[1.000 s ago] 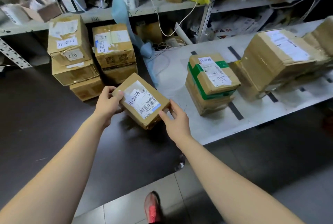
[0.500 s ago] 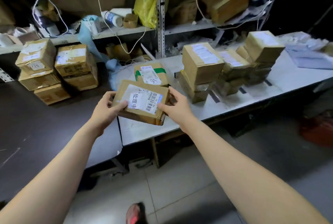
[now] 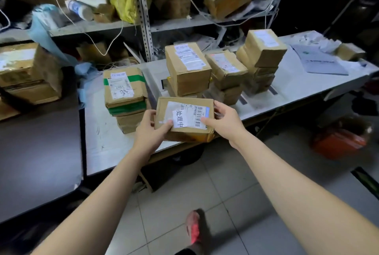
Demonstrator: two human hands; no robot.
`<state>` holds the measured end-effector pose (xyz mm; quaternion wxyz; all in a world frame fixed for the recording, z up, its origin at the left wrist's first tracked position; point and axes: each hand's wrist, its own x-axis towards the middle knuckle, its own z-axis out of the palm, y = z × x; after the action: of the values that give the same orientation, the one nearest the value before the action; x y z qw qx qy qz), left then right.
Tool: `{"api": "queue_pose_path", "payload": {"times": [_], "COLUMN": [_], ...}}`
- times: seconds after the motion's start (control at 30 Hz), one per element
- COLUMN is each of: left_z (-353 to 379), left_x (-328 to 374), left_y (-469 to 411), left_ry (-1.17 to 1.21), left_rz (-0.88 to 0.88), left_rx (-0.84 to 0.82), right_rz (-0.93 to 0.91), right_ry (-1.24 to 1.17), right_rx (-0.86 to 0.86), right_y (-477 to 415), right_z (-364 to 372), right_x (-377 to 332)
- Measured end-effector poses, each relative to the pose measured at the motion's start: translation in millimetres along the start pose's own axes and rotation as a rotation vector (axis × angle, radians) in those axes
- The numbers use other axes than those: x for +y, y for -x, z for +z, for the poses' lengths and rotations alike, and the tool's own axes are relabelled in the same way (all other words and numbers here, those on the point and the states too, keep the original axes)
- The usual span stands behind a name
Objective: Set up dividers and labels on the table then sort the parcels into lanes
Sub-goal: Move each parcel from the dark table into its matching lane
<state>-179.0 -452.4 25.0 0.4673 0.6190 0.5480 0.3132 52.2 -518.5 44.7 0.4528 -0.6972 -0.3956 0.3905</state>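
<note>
I hold a flat cardboard parcel [image 3: 185, 117] with a white barcode label and a handwritten sticker, in the air over the front edge of the white table [image 3: 102, 142]. My left hand [image 3: 150, 131] grips its left end and my right hand [image 3: 224, 120] grips its right end. Behind it on the table stand stacks of parcels: one with green tape [image 3: 124, 90], a tall middle stack [image 3: 187, 68], another stack [image 3: 226, 72] and a further one at the right [image 3: 262, 54]. Dark tape strips [image 3: 244, 100] lie on the table between the stacks.
A dark table [image 3: 39, 152] at the left carries more parcels [image 3: 26, 72]. Metal shelving [image 3: 143, 13] behind holds boxes, a yellow bag and cables. Papers [image 3: 320, 60] lie at the table's right end. A red object [image 3: 340, 138] sits on the tiled floor, and my foot [image 3: 193, 228] shows below.
I lifted the parcel off the dark left table and carried it rightward. It is now over the white table's front edge, in front of the middle stack.
</note>
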Motion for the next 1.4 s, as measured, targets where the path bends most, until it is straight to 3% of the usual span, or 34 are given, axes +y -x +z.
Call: {"api": "queue_pose_path", "payload": {"times": [0.27, 0.47, 0.67, 0.87, 1.1, 1.4], "left_z": [89.8, 108.4, 128.9, 163.3, 198.4, 189.0], "left_x": [-3.1, 10.8, 24.2, 20.2, 6.3, -7.2], "left_y": [-18.0, -21.4, -17.3, -0.9, -4.1, -40.0], "left_ry": [-0.029, -0.097, -0.073, -0.021, 0.056, 0.026], "left_rz": [-0.039, -0.013, -0.095, -0.209, -0.309, -0.401], "left_rx": [0.093, 0.183, 0.245, 0.198, 0.067, 0.088], "right_rz": [0.083, 0.054, 0.056, 0.1, 0.165, 0.204], "right_ry": [0.074, 0.059, 0.074, 0.159, 0.282, 0.267], "right_rx": [0.02, -0.043, -0.117, -0.136, -0.015, -0.096], "right_y": [-56.3, -82.5, -103.7, -112.9, -112.8, -125.8], "right_z": [-47.6, -70.4, -78.8, -102.6, -123.5, -89.5], "right_x": [35.7, 36.3, 42.6, 67.5, 83.9, 89.7]}}
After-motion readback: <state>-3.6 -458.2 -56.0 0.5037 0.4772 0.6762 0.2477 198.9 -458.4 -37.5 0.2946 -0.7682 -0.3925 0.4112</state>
